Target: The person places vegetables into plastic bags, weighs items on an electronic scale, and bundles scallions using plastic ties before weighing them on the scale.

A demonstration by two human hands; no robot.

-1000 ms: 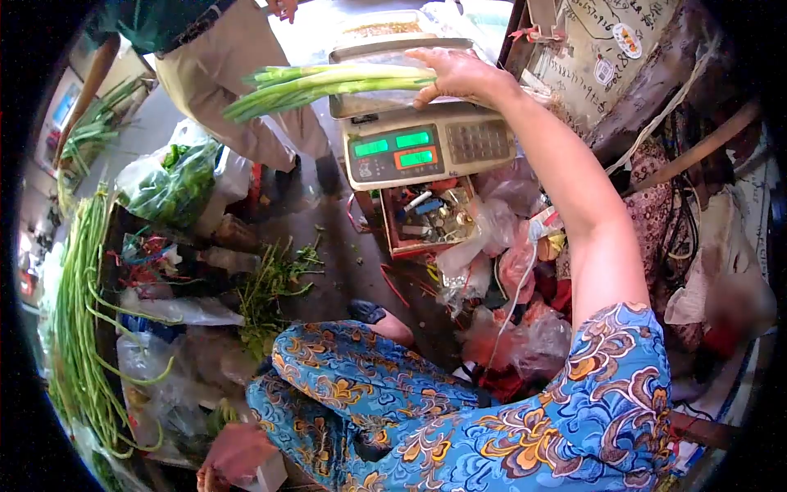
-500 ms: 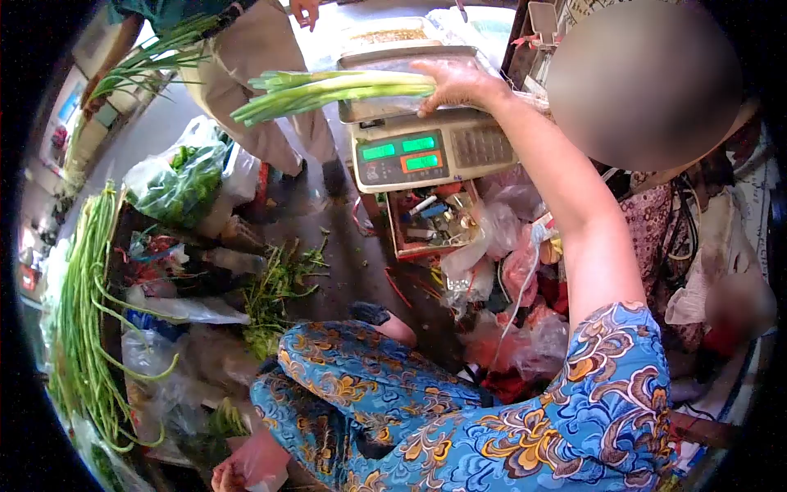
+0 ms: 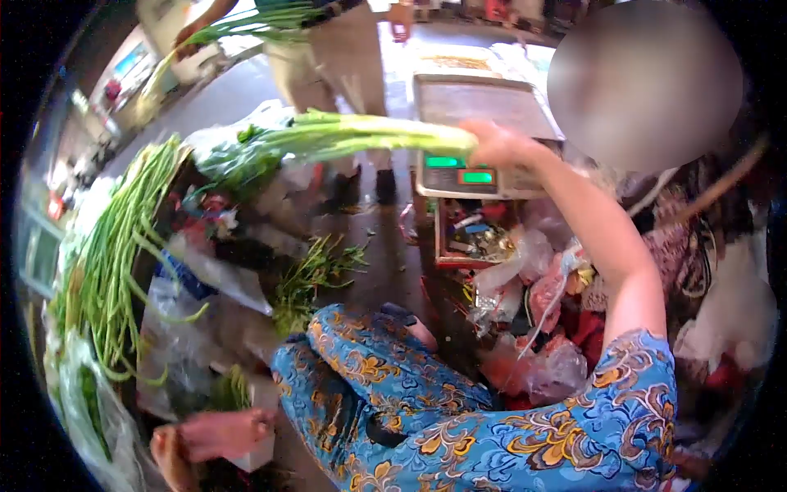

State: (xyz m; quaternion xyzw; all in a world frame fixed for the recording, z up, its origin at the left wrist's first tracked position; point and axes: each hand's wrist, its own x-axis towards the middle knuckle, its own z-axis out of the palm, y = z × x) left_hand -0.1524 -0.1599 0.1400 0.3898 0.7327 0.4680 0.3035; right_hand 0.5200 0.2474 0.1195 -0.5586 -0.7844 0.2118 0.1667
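Note:
A bunch of scallions [image 3: 369, 134] lies across my right hand's [image 3: 502, 146] grip, with the fingers wrapped round its pale stem end. The green tops point left, past a plastic bag of leafy greens. Behind and below my right hand is a digital scale [image 3: 484, 102], its metal pan bare and its green displays partly covered. At the bottom left, my left hand [image 3: 170, 451] is closed on a pink plastic bag [image 3: 221, 435], which is blurred by motion.
Long beans [image 3: 119, 262] hang in a heap at the left. Another person [image 3: 348, 57] stands beyond the scale with green stalks in a hand. A box of small items [image 3: 475, 234] sits under the scale, beside crumpled plastic bags [image 3: 537, 361]. Loose greens [image 3: 320, 271] lie on the floor.
My right hand has drawn the scallions back from over the scale's pan towards me. My left hand has come further into view with the pink bag. The whole view has turned left.

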